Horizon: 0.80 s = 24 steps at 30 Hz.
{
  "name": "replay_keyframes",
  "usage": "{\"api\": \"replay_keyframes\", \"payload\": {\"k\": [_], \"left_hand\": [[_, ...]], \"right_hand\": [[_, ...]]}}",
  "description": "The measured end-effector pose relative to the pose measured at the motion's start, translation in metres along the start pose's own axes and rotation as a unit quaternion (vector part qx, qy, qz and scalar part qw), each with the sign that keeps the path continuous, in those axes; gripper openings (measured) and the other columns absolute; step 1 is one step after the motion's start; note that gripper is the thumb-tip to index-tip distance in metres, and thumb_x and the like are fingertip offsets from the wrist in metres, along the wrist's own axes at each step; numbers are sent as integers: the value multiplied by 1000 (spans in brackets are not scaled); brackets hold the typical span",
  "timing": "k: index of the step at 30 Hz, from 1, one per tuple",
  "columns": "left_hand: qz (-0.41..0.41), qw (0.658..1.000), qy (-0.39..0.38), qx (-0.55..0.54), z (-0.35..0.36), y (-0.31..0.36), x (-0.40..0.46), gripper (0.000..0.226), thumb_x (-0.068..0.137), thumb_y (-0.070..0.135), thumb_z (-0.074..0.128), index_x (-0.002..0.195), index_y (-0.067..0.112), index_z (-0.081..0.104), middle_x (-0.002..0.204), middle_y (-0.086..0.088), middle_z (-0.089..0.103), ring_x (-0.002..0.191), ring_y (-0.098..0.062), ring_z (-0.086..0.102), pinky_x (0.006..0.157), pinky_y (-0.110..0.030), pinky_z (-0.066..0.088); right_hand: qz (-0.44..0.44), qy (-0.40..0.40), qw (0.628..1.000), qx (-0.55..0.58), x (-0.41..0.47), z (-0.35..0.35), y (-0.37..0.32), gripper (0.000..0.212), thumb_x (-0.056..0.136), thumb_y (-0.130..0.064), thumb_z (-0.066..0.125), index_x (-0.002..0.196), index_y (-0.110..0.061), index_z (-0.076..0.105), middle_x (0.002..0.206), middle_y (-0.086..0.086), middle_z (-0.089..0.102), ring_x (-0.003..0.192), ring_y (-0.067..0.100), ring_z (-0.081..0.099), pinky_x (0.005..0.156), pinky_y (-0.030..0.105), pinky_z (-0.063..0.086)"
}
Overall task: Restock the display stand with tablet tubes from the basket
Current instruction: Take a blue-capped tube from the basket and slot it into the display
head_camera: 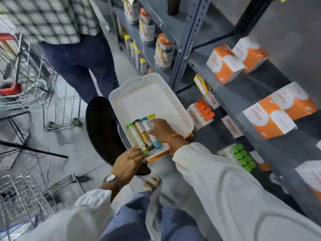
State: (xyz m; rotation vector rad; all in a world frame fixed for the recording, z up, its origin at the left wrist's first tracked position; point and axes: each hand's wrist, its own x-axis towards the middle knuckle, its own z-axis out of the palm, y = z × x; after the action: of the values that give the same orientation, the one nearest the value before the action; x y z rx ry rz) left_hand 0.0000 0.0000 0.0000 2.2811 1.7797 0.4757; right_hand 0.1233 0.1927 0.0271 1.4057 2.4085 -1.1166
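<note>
A white perforated basket (147,82) rests on a black stool, in front of the grey shelves. Several tablet tubes lie side by side in its near end: a green-capped tube (136,137), a gold and black tube (143,133), a blue tube (147,125) and a yellow-capped tube (151,116). My right hand (160,129) lies over the yellow-capped and blue tubes, fingers curled on them. My left hand (128,162) holds the basket's near rim by the green-capped tube's end. The display stands (202,113) with orange-capped and green-capped tubes (243,158) sit on the shelf to the right.
Orange and white boxes (225,64) fill the upper shelves on the right. Another person in a checked shirt (52,18) stands beyond the basket. Wire trolleys (29,80) stand on the left, with more wire baskets (22,197) at the lower left. The black stool (102,129) sits under the basket.
</note>
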Motion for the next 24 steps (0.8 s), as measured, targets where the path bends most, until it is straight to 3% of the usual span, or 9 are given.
{"api": "replay_keyframes", "payload": {"k": [2, 5, 13, 17, 24], "left_hand": [[-9, 1000, 7, 22, -2, 0, 1, 37, 100, 34, 46, 108, 14, 76, 109, -3, 74, 111, -23, 62, 114, -27, 30], [-13, 999, 37, 26, 1, 4, 1, 33, 96, 32, 50, 105, 15, 77, 105, -1, 73, 110, -17, 53, 114, -25, 29], [10, 999, 30, 16, -10, 3, 8, 30, 99, 36, 52, 101, 19, 76, 100, 2, 74, 97, -23, 64, 98, -31, 40], [-20, 998, 39, -43, -21, 4, 18, 26, 97, 32, 49, 100, 23, 73, 97, 5, 73, 89, -22, 65, 85, -29, 40], [-41, 976, 164, -134, -52, 29, 84, 20, 93, 28, 58, 90, 18, 75, 89, 2, 74, 88, -17, 61, 79, -30, 41]], "right_hand": [[4, 15, 1000, 22, 1, 0, -4, 54, 86, -29, 76, 131, -5, 59, 125, 20, 66, 114, 36, 61, 95, 40, 50], [22, 9, 999, 26, 2, 2, -4, 49, 89, -31, 73, 129, -7, 58, 124, 16, 68, 111, 34, 63, 96, 44, 51], [36, 36, 994, 96, -5, -21, -7, 44, 93, -21, 66, 130, 0, 52, 128, 22, 61, 117, 37, 59, 99, 47, 50], [22, 100, 983, 153, -25, -60, -6, 39, 93, -16, 65, 128, -1, 52, 124, 20, 62, 112, 34, 61, 87, 36, 50], [13, 295, 928, 227, -91, -148, -1, 36, 89, -10, 65, 124, -6, 54, 116, 16, 66, 103, 30, 64, 88, 49, 54]]}}
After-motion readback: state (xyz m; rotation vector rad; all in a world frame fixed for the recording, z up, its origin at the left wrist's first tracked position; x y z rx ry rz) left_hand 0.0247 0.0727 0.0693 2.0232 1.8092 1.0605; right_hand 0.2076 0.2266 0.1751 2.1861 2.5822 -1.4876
